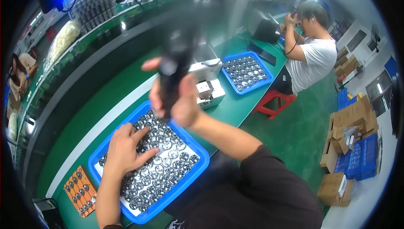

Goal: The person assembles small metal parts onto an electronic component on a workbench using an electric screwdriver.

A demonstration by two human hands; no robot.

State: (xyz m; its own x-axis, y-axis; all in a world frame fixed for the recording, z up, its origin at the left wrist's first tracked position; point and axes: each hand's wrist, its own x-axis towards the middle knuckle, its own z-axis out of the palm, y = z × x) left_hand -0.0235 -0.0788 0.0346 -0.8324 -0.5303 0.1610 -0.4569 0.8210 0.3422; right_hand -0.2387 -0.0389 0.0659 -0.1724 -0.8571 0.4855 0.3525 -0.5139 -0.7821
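Dark tool (179, 54), long axis near-upright, is gripped at frame centre by right hand (185, 107); metal parts (154, 175), lower left, are overlain by nearer, spread left hand (124, 148)

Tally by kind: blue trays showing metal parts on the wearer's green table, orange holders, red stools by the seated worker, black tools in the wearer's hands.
Blue trays: 2 (near tray, far tray)
Orange holder: 1
Red stool: 1
Black tool, blurred, in the right hand: 1
Total: 5
Metal parts overlap too much to count.
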